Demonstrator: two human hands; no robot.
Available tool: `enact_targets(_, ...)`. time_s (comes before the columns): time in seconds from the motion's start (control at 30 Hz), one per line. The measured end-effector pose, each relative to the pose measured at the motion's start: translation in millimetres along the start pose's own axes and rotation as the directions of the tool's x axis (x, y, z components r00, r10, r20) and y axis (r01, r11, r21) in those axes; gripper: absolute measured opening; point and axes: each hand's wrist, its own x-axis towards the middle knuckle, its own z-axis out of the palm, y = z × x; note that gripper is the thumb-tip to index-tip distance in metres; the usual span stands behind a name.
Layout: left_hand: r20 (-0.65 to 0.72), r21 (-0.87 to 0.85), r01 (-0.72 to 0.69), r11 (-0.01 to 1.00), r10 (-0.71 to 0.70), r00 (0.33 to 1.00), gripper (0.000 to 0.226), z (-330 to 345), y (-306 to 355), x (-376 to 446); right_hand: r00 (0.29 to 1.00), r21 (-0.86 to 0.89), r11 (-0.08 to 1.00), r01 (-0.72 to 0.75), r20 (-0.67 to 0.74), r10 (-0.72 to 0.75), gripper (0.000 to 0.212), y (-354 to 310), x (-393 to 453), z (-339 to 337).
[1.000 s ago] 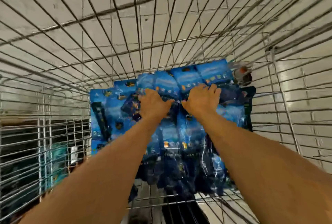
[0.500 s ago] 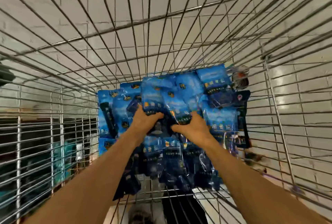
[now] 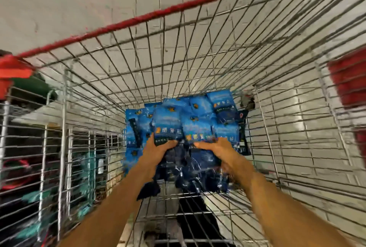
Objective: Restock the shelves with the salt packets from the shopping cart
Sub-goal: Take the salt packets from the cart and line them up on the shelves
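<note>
Inside cart [image 3: 198, 52] — salt packets [image 3: 178, 126] gripped by left hand [image 3: 156, 150], right hand [image 3: 219, 150].

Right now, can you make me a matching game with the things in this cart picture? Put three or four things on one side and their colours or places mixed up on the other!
Things:
1. salt packets
2. cart rim
3. left hand
4. right hand

Clues:
A. red, runs along the top of the wire basket
B. grips a packet on the left of the pile
C. blue, piled at the far end of the cart
D. grips a packet on the right of the pile

Pairs: 1-C, 2-A, 3-B, 4-D
</note>
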Motion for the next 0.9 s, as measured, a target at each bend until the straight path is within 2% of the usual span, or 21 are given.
enact_targets(0.07, -0.015, -0.034, -0.001, 0.999, 0.000, 1.000, 0.123, -13.8, 13.3, -30.1, 0.998, -0.087, 0.996, 0.022, -0.050, -0.026, 0.061, -19.7, -25.2, 2.4)
enact_targets(0.13, -0.024, -0.071, -0.021, 0.997, 0.019, 1.000, 0.130, -28.2, 28.4, -58.7, 0.996, -0.093, 0.994, 0.054, -0.071, -0.061, 0.073, -37.5, -53.5, 4.7)
enact_targets(0.2, -0.049, -0.115, -0.066, 0.991, 0.060, 0.997, 0.127, -40.0, 43.9, -86.1, 0.992, -0.046, 0.995, 0.090, -0.089, -0.094, 0.090, -51.7, -84.0, 7.4)
enact_targets(0.27, -0.051, -0.138, -0.102, 0.985, 0.096, 0.994, 0.114, -50.2, 60.5, -115.8, 0.981, -0.021, 0.985, 0.171, -0.085, -0.172, 0.097, -61.8, -113.1, 9.6)
enact_targets(0.37, -0.072, -0.158, -0.164, 0.974, 0.154, 0.985, 0.083, -63.3, 79.5, -157.3, 0.944, 0.011, 0.947, 0.322, -0.074, -0.321, 0.089, -72.8, -160.4, 16.6)
enact_targets(0.47, -0.077, -0.176, -0.259, 0.950, 0.249, 0.965, 0.072, -74.9, 93.9, -199.4, 0.888, 0.008, 0.890, 0.455, -0.072, -0.453, 0.056, -82.4, -211.1, 28.2)
enact_targets(0.63, -0.090, -0.251, -0.410, 0.877, 0.401, 0.912, 0.069, -95.5, 114.4, -265.7, 0.781, 0.055, 0.779, 0.625, -0.041, -0.624, 0.085, -88.5, -284.8, 53.4)
enact_targets(0.8, -0.133, -0.268, -0.621, 0.737, 0.610, 0.781, 0.063, -127.7, 132.3, -343.8, 0.648, 0.086, 0.647, 0.758, 0.023, -0.761, 0.057, -103.2, -351.5, 88.1)
enact_targets(0.9, -0.198, -0.230, -0.710, 0.665, 0.683, 0.704, 0.062, -152.1, 141.4, -390.6, 0.553, 0.112, 0.558, 0.822, 0.075, -0.830, 0.054, -114.2, -392.3, 112.2)
